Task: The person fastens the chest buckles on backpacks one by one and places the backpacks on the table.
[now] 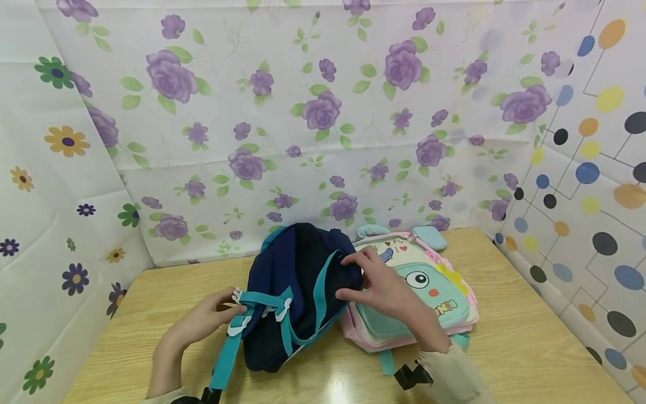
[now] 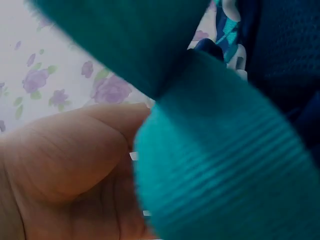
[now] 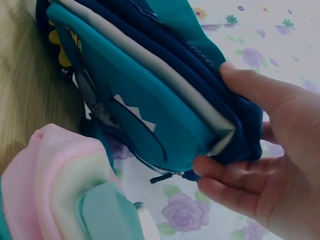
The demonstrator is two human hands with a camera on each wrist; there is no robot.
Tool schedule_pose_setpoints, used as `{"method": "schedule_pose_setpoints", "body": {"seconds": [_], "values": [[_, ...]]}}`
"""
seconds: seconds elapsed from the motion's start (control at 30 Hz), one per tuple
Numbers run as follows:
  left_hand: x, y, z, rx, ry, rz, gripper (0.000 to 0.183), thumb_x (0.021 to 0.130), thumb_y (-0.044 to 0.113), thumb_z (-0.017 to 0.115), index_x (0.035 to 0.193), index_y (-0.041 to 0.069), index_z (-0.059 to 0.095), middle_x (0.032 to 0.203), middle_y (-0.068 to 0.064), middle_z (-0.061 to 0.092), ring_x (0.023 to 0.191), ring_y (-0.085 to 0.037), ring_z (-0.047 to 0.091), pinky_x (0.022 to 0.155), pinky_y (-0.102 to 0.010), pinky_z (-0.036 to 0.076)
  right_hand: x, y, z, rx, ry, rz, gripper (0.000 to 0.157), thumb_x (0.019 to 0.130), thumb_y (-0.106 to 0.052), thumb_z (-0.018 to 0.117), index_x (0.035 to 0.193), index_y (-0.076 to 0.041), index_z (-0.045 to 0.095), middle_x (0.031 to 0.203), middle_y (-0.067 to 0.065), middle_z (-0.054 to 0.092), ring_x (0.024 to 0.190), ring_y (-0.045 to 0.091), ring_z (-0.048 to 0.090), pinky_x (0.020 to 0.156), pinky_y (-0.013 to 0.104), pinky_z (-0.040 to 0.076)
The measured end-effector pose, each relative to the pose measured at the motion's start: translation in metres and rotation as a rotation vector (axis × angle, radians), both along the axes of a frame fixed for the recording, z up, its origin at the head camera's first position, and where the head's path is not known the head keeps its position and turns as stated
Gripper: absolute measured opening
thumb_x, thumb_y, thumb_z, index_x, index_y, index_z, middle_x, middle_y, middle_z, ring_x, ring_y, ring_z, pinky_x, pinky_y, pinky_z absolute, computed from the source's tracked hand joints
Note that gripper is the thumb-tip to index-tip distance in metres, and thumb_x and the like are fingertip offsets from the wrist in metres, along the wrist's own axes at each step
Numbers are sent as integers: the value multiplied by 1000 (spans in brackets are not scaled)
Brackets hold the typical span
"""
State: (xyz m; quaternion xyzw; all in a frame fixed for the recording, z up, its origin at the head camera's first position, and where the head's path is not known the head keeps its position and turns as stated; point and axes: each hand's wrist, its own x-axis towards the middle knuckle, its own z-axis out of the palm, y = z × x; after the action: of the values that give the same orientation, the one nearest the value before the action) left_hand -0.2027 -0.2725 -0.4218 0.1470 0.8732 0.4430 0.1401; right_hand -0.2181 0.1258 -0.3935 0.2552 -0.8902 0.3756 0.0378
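Note:
A navy backpack [image 1: 270, 264] with teal straps leans on the table, its dark mesh back panel facing me. At its left side my left hand [image 1: 197, 321] pinches a teal strap [image 1: 225, 359] near a white buckle [image 1: 239, 325]; in the left wrist view the wide strap [image 2: 225, 150] hides the fingertips. My right hand [image 1: 388, 287] grips the backpack's right end, with the thumb on the back side and fingers around the front edge. The right wrist view shows the teal front [image 3: 135, 105] with white spikes.
A pink and mint backpack [image 1: 353, 331] with a cartoon eye lies just right of the navy one, under my right forearm. Both rest on a wooden table [image 1: 525, 331]. Floral cloth [image 1: 282, 101] hangs behind, with patterned cloths at both sides.

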Motion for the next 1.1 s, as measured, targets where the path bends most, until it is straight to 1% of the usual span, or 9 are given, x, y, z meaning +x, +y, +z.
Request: {"method": "schedule_pose_setpoints", "body": {"seconds": [0.07, 0.17, 0.33, 0.47, 0.57, 0.73, 0.83, 0.97, 1.1], "values": [[1, -2, 2, -23, -6, 41, 44, 100, 36, 59, 130, 4, 56, 137, -20, 54, 124, -40, 56, 90, -44, 54, -1, -2, -3, 19, -7, 19, 55, 82, -58, 73, 125, -27, 58, 112, -4, 46, 70, 8, 53, 65, 24, 49], [4, -4, 6, -59, -26, 92, 54, 99, 37, 61, 139, 1, 51, 137, -21, 54, 119, -37, 59, 86, -43, 54, -2, -5, -9, 78, 5, 53, 52, 82, -57, 74, 120, -26, 60, 107, -4, 47, 67, 6, 52, 65, 22, 48], [9, -3, 14, -117, -28, 127, 50, 97, 38, 63, 133, 4, 57, 132, -18, 59, 115, -34, 61, 83, -41, 54, -4, -14, -21, 180, 25, 86, 52, 81, -60, 73, 118, -25, 60, 103, -5, 49, 67, 4, 50, 64, 21, 45], [11, -2, 17, -133, -12, 125, 46, 96, 37, 64, 130, 6, 60, 138, -20, 56, 118, -37, 60, 87, -43, 55, -4, -20, -30, 247, 25, 101, 52, 80, -61, 74, 115, -25, 60, 101, -7, 51, 68, 6, 50, 66, 22, 45], [11, -2, 18, -143, -2, 124, 44, 96, 36, 65, 129, 7, 62, 138, -19, 56, 119, -36, 60, 89, -44, 55, -3, -26, -35, 291, 35, 112, 52, 78, -62, 75, 112, -25, 61, 100, -6, 55, 71, 9, 50, 69, 25, 44], [9, -4, 16, -173, 25, 118, 38, 95, 32, 67, 125, 7, 65, 127, -13, 63, 114, -32, 61, 86, -42, 55, 1, -36, -42, 381, 66, 116, 54, 76, -66, 74, 109, -25, 61, 97, -6, 58, 80, 12, 53, 76, 33, 42], [9, -5, 17, -196, 47, 107, 38, 95, 31, 67, 124, 7, 65, 122, -11, 65, 109, -29, 61, 82, -40, 54, 2, -42, -47, 433, 102, 117, 54, 75, -66, 74, 107, -25, 61, 92, -6, 58, 81, 14, 52, 75, 33, 40], [11, -5, 19, -234, 70, 106, 39, 94, 32, 68, 124, 6, 65, 117, -9, 66, 104, -25, 61, 80, -38, 53, 3, -49, -53, 491, 136, 104, 53, 74, -66, 76, 103, -25, 61, 87, -6, 57, 80, 14, 46, 72, 30, 37], [12, -5, 20, -251, 88, 101, 38, 94, 31, 68, 123, 7, 66, 115, -8, 67, 103, -24, 61, 81, -39, 52, 6, -54, -55, 513, 129, 98, 53, 73, -66, 76, 101, -24, 61, 84, -7, 56, 81, 14, 44, 72, 29, 36]]}}
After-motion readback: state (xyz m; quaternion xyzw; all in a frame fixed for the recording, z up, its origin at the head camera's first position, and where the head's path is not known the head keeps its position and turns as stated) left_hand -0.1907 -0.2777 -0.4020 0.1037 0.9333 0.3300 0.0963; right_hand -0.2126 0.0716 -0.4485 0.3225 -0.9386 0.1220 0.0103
